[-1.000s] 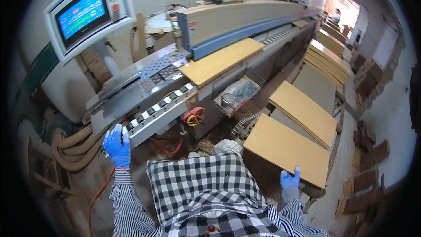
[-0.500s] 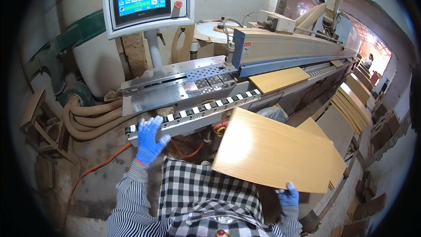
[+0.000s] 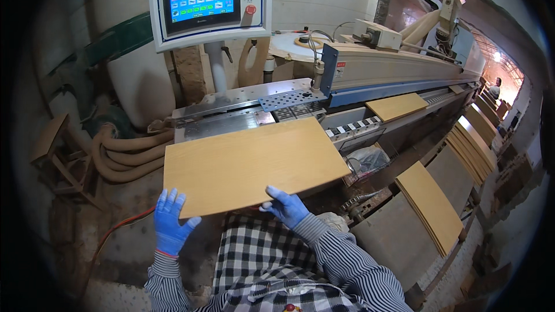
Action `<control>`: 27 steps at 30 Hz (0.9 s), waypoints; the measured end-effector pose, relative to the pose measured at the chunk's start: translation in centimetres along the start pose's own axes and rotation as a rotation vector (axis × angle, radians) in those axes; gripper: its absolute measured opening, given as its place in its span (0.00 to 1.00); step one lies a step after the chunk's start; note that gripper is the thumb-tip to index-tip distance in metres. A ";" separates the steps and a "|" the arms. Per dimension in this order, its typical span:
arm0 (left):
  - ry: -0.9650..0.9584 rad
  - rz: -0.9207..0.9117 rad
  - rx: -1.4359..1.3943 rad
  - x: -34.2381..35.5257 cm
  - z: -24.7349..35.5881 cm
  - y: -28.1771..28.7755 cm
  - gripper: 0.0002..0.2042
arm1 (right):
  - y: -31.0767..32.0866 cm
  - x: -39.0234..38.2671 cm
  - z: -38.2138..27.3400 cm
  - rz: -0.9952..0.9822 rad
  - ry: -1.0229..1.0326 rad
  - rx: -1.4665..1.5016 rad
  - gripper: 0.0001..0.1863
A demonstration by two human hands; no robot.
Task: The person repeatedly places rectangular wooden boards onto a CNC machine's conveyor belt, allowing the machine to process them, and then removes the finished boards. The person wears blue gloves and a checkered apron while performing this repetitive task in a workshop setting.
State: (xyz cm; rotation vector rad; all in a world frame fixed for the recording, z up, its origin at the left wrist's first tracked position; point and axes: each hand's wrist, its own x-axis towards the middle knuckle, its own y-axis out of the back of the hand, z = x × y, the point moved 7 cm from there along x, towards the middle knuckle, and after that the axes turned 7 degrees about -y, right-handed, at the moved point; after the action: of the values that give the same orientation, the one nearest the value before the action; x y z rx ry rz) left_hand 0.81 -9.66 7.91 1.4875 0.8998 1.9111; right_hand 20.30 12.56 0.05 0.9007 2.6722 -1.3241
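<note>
A rectangular light-wood panel (image 3: 248,164) lies level in front of me, its far edge over the front of a long edge-banding machine (image 3: 381,75). My right hand (image 3: 287,207), in a blue glove, grips the panel's near edge right of the middle, thumb on top; its other fingers are partly hidden. At the near left corner, my left hand (image 3: 171,219), gloved in blue too, rests against the panel with fingers stretched out and thumb spread along the near edge. The panel covers most of the machine's roller rail (image 3: 354,129).
Another wood panel (image 3: 396,106) sits farther along the machine. To the right, a short stack of panels (image 3: 430,205) lies on a grey support, with a taller stack (image 3: 471,147) behind. A control screen (image 3: 202,1) stands at the back left, above ribbed hoses (image 3: 130,159). A person (image 3: 495,88) is far off.
The panel has swung left from my right side to in front of me, with my right hand moving along. My left hand has come down slightly to its near left corner.
</note>
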 end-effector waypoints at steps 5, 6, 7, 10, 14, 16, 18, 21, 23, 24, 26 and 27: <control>0.120 0.024 -0.014 1.4 -4.0 -1.1 0.31 | -1.8 0.7 -0.8 -0.059 -0.079 0.033 0.19; 0.118 0.027 -0.011 2.2 -4.4 -1.6 0.31 | -1.2 0.1 -1.2 -0.003 -0.067 -0.035 0.17; 0.121 0.028 -0.008 2.8 -4.8 -2.0 0.31 | -0.3 -1.1 -2.3 0.084 -0.008 -0.248 0.17; 0.132 0.030 -0.016 5.0 -5.8 -3.4 0.30 | -1.7 -8.3 -8.1 0.414 0.174 -0.678 0.18; 0.165 0.008 -0.022 6.5 -7.0 -4.7 0.29 | -12.4 -20.4 -15.7 0.245 1.155 -1.320 0.12; 0.149 -0.014 -0.010 6.2 -7.4 -5.4 0.29 | -16.0 -24.9 -15.9 0.157 1.384 -1.358 0.12; 0.126 -0.040 0.060 6.2 -7.9 -5.7 0.29 | -17.7 -27.3 -16.3 0.147 1.443 -1.293 0.11; 0.193 -0.021 0.083 5.7 -9.2 -5.4 0.32 | -17.5 -28.3 -16.5 0.176 1.454 -1.236 0.10; 0.215 0.022 -0.008 5.6 -9.4 -5.2 0.33 | -16.8 -29.2 -16.8 0.225 1.463 -1.217 0.10; 0.237 0.054 -0.047 5.3 -9.7 -4.7 0.34 | -16.4 -29.4 -16.9 0.237 1.470 -1.208 0.10; 0.331 0.063 -0.270 4.2 -11.2 -5.7 0.33 | -15.3 -29.5 -17.3 0.253 1.472 -1.199 0.09; 0.374 0.063 -0.354 3.6 -11.5 -6.5 0.33 | -14.5 -29.4 -17.4 0.264 1.468 -1.200 0.09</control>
State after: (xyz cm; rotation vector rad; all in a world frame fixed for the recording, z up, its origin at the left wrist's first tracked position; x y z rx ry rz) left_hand -11.07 -4.83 3.19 0.9804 0.6244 2.2990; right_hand 41.33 4.24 29.50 2.1208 2.7871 1.5315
